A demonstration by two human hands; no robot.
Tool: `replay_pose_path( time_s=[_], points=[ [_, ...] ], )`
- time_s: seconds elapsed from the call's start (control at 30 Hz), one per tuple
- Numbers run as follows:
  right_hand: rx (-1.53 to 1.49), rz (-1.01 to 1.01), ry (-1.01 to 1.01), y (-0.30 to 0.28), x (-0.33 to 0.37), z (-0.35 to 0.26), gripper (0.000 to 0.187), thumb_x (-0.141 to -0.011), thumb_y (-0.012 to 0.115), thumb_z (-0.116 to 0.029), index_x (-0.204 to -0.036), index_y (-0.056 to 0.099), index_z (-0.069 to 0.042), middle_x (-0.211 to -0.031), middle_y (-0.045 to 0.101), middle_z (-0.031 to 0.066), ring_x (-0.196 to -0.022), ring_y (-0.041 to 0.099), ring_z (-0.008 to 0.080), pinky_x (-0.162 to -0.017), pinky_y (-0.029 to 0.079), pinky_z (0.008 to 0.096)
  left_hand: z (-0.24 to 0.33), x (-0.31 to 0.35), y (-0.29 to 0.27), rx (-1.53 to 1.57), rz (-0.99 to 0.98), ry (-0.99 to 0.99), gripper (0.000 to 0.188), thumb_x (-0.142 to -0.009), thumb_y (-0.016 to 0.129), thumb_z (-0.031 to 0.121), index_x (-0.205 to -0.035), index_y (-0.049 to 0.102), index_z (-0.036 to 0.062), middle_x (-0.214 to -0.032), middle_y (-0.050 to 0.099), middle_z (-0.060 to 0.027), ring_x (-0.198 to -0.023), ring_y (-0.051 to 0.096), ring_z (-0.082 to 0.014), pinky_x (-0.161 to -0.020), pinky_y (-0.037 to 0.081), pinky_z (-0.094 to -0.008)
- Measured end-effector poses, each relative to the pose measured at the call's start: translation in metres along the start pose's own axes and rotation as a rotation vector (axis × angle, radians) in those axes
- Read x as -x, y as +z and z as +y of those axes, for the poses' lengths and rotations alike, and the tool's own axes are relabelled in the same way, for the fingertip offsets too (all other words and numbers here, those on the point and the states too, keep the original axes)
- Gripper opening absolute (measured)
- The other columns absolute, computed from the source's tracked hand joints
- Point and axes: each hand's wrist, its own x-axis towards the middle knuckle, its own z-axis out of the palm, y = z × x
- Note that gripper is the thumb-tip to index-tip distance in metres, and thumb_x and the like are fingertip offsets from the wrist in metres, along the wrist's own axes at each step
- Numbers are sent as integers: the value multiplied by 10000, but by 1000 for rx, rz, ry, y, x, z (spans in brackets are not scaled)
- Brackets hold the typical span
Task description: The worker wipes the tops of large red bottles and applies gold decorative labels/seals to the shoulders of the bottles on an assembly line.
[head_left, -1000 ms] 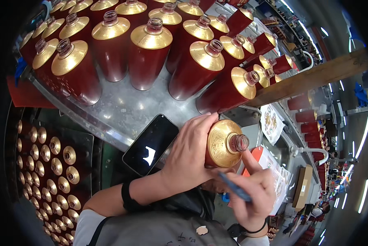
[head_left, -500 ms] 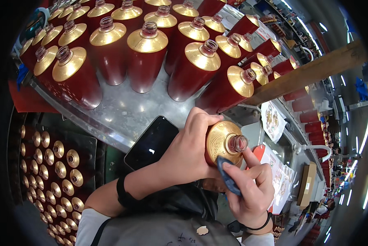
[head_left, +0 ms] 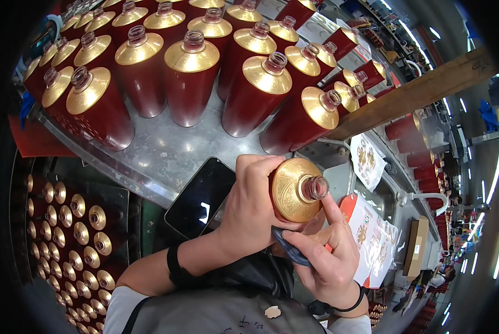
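My left hand [head_left: 255, 195] is wrapped round a dark red bottle with an embossed gold shoulder [head_left: 295, 192] and a bare glass neck. The bottle leans with its mouth to the right; my fingers and palm hide most of its body. Below the shoulder, my right hand [head_left: 330, 259] pinches a dark blue-grey piece of cloth or pad [head_left: 290, 247] between thumb and fingers. Its index finger reaches up to the bottle beside the neck. A black phone [head_left: 200, 197] lies on the metal table left of my left hand.
Several similar red-and-gold bottles [head_left: 191, 83] crowd the metal table [head_left: 166, 142] ahead. A wooden beam [head_left: 416, 94] crosses at right. Printed sheets [head_left: 372, 239] lie near a sink with a white tap [head_left: 433, 197]. More bottles [head_left: 74, 234] stand lower left.
The bottle has moved slightly left and turned so more of its gold shoulder shows. My right hand and the cloth have shifted left and down, off the gold shoulder's edge.
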Motion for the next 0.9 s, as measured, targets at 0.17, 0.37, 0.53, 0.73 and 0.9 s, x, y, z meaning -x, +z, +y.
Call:
replay_pose_path(
  time_s=[0.17,0.37,0.53,0.73,0.9],
  points=[
    [-157,211,170,0,16,6,287,-740,771,95,-1006,725,-2,-835,533,94,-950,691,316,-1006,540,473,4,-4,-3,127,-33,-39,1080,-599,934,260,-1441,305,12,-1277,438,-214,-1183,517,-371,-973,471,-428],
    [-88,217,134,3,13,6,324,-766,742,114,-1075,701,23,-879,524,113,-1050,679,398,-976,559,446,-8,-26,-31,319,-349,-128,1056,-622,888,270,-1472,312,20,-1413,447,-214,-1288,495,-354,-1082,392,-445],
    [0,191,60,5,3,-1,359,-709,755,91,-1060,728,20,-821,540,107,-956,693,373,-990,552,452,-3,-30,-30,85,-417,-10,905,-609,888,281,-1365,456,36,-1291,564,-155,-1211,539,-351,-1038,391,-434],
    [61,154,-31,3,-1,4,351,-644,771,68,-987,770,-6,-761,542,87,-965,700,410,-888,602,399,-3,-28,-25,48,-322,1,868,-602,924,287,-1310,483,46,-1241,571,-131,-1167,561,-332,-1021,416,-425],
    [25,107,-45,0,2,9,349,-651,780,63,-989,773,-22,-765,538,90,-1027,684,425,-877,599,384,-4,-29,-25,95,-364,-25,833,-619,869,253,-1304,453,27,-1243,538,-175,-1191,518,-377,-1038,385,-454]
  ],
)
